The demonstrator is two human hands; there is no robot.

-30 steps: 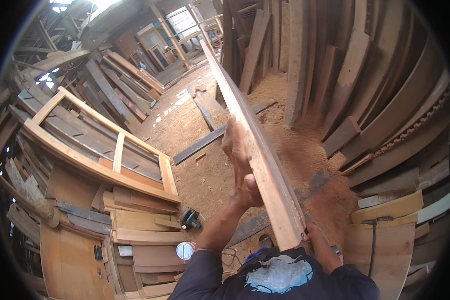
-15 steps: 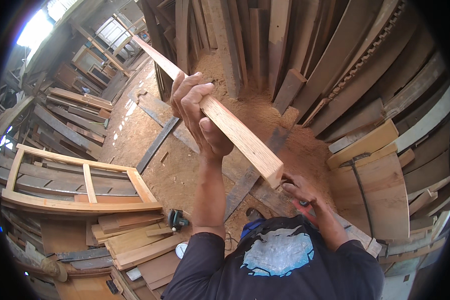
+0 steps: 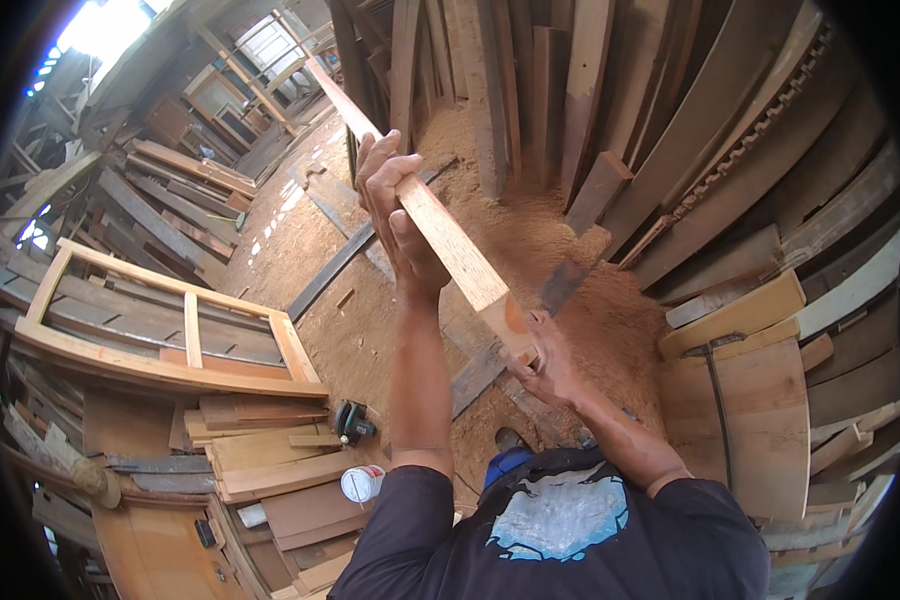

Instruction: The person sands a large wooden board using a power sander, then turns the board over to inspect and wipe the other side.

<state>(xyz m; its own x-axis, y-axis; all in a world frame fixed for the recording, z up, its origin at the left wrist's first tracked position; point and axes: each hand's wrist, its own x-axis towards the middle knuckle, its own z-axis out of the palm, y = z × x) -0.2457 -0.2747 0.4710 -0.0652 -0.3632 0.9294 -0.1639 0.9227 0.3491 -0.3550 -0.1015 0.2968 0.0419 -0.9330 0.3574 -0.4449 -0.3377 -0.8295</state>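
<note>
A long, straight wooden bar (image 3: 452,245) slants from just in front of my chest up toward the far left, held in the air. My left hand (image 3: 402,210) grips it partway along, fingers curled over the top and thumb against the near side. At the near end my right hand (image 3: 545,362) is closed on the bar, thumb along its right side and fingertips at its underside. An orange-brown patch marks the wood just before that end. The lower fingers of the right hand are partly hidden by the bar.
A pale wooden frame (image 3: 192,330) lies at left on stacked boards. Below it are a dark green power tool (image 3: 352,423) and a white tub (image 3: 363,483). Tall planks (image 3: 582,90) lean along the back and right. Sawdust (image 3: 610,335) covers the floor, with dark timbers (image 3: 332,270) across it.
My right hand has moved up and left from beside the bar's near end and now grips that end. The left hand keeps its grip. The whole view has shifted slightly.
</note>
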